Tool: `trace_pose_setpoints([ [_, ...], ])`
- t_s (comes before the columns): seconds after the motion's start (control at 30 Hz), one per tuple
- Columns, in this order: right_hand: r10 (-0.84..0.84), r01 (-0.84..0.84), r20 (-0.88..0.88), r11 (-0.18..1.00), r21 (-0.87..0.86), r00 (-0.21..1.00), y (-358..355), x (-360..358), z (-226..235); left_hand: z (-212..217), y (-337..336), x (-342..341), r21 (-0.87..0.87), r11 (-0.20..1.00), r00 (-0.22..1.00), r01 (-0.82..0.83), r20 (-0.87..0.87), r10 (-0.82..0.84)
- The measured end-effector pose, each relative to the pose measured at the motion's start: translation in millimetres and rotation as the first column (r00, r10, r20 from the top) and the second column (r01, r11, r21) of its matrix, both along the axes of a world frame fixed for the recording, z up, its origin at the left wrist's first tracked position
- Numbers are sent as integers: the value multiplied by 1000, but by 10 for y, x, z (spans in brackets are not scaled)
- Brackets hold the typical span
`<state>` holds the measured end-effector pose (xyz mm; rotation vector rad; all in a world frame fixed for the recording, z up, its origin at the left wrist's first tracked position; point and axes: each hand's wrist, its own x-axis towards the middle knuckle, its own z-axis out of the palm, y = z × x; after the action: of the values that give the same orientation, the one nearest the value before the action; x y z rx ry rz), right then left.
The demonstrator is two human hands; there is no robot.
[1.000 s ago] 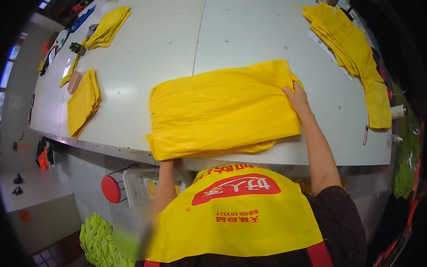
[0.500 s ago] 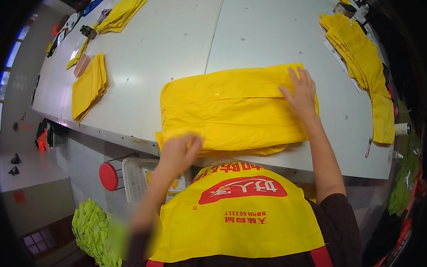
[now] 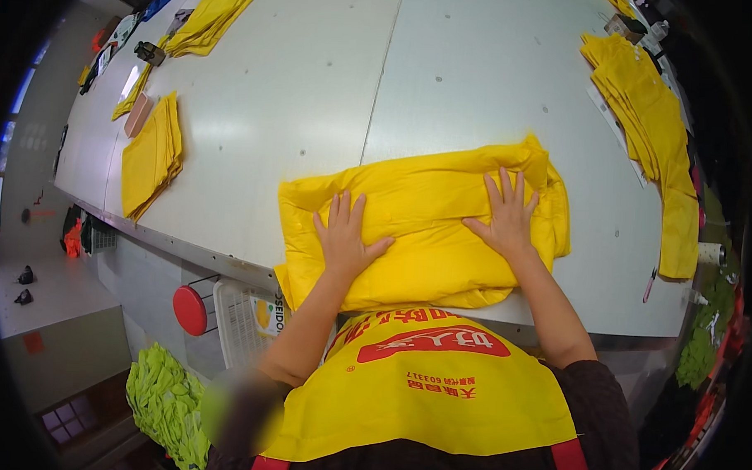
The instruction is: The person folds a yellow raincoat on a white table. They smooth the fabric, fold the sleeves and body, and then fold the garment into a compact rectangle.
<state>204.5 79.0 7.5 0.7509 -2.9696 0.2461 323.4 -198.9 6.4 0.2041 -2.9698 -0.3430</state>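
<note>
A folded yellow garment (image 3: 418, 212) of smooth, crinkled fabric lies at the near edge of the pale work table (image 3: 307, 83). My left hand (image 3: 346, 238) presses flat on its left part, fingers spread and pointing away from me. On its right part rests my right hand (image 3: 507, 215), also flat with the fingers apart. Neither hand grips the cloth. The garment's far right corner sticks up a little, and its near edge reaches close to the yellow apron (image 3: 436, 403) that I wear.
Yellow cloth stacks lie at the left (image 3: 153, 157), far left (image 3: 211, 18) and right (image 3: 637, 103). A pen (image 3: 649, 284) and a thread spool (image 3: 711, 253) are at the right edge. Below the table stand a red stool (image 3: 190, 310), a white basket (image 3: 240, 321) and a lime-green cloth pile (image 3: 167, 402).
My left hand has moved from the near left edge onto the garment and opened flat. My right hand has shifted nearer. The garment has slid toward me; its buttoned front no longer shows.
</note>
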Motion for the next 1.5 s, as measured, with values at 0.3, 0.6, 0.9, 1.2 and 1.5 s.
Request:
trace_pose_setpoints([
  [0.3, 65, -70, -69, 995, -74, 996, 32, -74, -109, -302, -291, 49, 264, 964, 986, -39, -143, 79],
  [0.6, 280, -49, 179, 648, -760, 943, -676, 566, 463, 209, -1006, 757, 729, 245, 756, -639, 537, 374],
  [0.9, 429, 435, 471, 187, -881, 771, -1073, 737, -387, 1234, -780, 378, 874, -361, 934, -326, 357, 19],
  [1.2, 781, 833, 298, -541, -116, 549, -861, 589, -515, 1438, 1307, -813, 888, 407, 866, 212, 22, -500],
  [1.5, 727, 783, 356, -621, -25, 588, -691, 546, -504, 538, 1362, -666, 107, 932, 929, 346, 97, -356],
])
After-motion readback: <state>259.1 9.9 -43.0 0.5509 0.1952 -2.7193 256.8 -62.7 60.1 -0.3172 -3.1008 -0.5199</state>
